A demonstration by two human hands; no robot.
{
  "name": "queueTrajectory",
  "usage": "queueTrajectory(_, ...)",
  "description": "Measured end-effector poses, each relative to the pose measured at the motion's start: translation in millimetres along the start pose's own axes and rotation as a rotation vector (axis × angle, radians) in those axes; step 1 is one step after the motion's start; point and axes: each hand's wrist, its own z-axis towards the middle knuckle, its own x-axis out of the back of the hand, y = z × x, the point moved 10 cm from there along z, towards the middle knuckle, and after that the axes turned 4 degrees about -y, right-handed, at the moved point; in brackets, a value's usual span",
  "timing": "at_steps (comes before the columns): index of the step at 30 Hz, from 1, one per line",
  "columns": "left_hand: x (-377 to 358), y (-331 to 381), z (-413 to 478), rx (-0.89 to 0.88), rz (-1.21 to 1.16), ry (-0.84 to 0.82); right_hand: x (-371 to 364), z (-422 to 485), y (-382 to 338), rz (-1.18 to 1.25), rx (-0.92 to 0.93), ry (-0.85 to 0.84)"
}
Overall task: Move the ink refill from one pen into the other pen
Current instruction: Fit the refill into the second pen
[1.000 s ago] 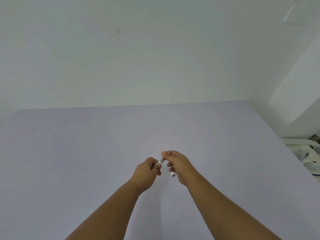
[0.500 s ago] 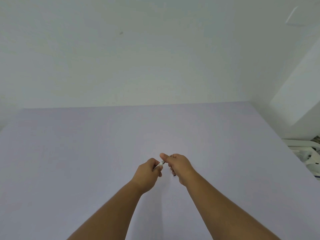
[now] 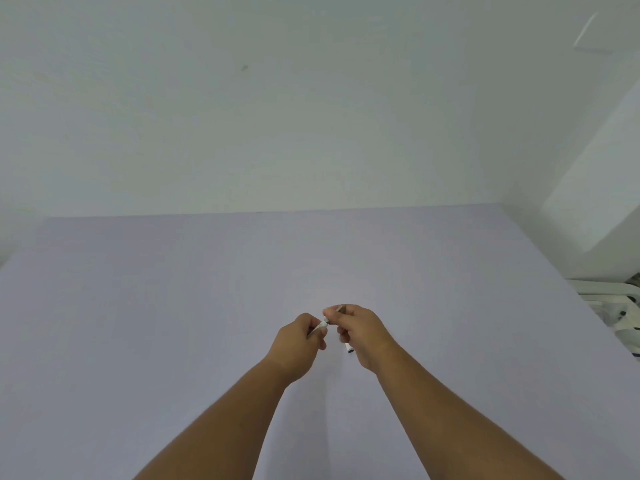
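Both hands are held together over the pale purple table point(image 3: 173, 323). My left hand point(image 3: 299, 344) is closed around a white pen barrel point(image 3: 321, 325), whose end pokes out toward the right. My right hand point(image 3: 360, 332) pinches a small dark tip piece point(image 3: 340, 309) at that end between thumb and forefinger. A second white pen part point(image 3: 348, 348) sticks out below the right hand's lower fingers. Most of both pens is hidden inside the fists, and no ink refill shows.
A plain white wall point(image 3: 277, 116) rises behind the table's far edge. Beyond the table's right edge stands a white plastic object point(image 3: 620, 306). A white block or cabinet point(image 3: 595, 202) fills the right corner.
The hands have shifted only slightly. The white pen part under my right hand shows more now than half a second ago.
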Motion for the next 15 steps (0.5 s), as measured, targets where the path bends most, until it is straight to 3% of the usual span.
queueTrajectory(4, -3.1, 1.7, 0.8, -0.003, 0.0, -0.008, 4.8, 1.2, 4.4, -0.104, -0.063, 0.06)
queueTrajectory(8, 0.5, 3.0, 2.9, -0.002, 0.002, 0.007, 0.1, 1.7, 1.3, 0.012, -0.009, -0.013)
queueTrajectory(12, -0.3, 5.8, 3.8, -0.016, 0.049, 0.003, 4.6, 1.6, 3.3, -0.09, -0.042, 0.057)
queueTrajectory(15, 1.6, 5.3, 3.9, -0.024, 0.065, 0.013, 0.5, 2.3, 3.7, -0.065, -0.032, 0.008)
